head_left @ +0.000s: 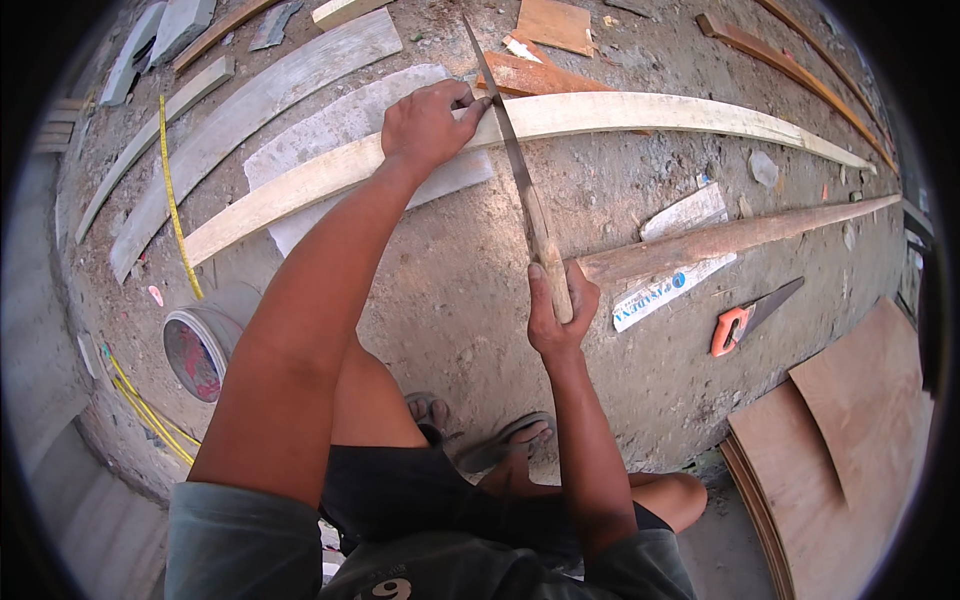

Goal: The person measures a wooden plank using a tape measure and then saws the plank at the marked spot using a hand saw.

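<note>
A long, pale wooden board (620, 112) runs across the far part of the ground, bowed by the lens. My left hand (430, 122) presses down on it with the fingers curled over its far edge and the thumb close to a blade. That blade belongs to a handsaw (517, 165) with a light wooden handle, and my right hand (562, 312) is wrapped round the handle. The saw crosses the board just right of my left hand. Its teeth and any cut are too small to make out.
Grey planks (255, 100) lie at the far left, beside a yellow tape measure (170, 190). A bucket (196, 352) lies near my left arm. On the right are a rough timber (740, 238), an orange-handled saw (752, 318) and plywood sheets (800, 470). Wood offcuts (556, 24) lie ahead.
</note>
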The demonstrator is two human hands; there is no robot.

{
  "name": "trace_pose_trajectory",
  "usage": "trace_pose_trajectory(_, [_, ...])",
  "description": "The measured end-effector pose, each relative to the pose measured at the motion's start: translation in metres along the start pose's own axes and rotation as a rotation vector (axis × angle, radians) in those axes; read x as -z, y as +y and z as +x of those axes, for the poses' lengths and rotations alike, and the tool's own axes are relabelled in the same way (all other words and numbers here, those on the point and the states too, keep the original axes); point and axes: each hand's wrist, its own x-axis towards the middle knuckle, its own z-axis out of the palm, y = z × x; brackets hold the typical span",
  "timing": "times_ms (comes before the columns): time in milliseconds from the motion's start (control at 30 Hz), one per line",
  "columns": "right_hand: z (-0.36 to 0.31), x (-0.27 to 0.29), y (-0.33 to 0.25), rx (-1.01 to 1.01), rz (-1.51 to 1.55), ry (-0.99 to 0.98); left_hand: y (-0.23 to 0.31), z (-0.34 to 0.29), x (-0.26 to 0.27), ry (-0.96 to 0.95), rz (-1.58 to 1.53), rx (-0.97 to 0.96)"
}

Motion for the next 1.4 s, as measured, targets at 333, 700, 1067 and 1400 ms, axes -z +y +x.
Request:
trace_pose_trajectory(333, [0.006, -0.007, 0.004, 0.023, 0.050, 0.043, 0.003, -0.001, -0.001, 0.027, 0.005, -0.025])
trace_pose_trajectory(700, [0.013, -0.013, 0.002, 0.031, -0.016, 0.036, 0.002, 0.001, 0.001, -0.019, -0.001, 0.010])
trace_pose_trajectory(1067, [0.018, -0.017, 0.003, 0.143, -0.079, 0.139, 0.006, -0.002, -0.002, -0.014, 0.008, -0.001])
trace_pose_trajectory(1400, [0.029, -0.013, -0.002, 0.142, -0.122, 0.088, 0.005, 0.000, 0.000, -0.002, 0.009, -0.007])
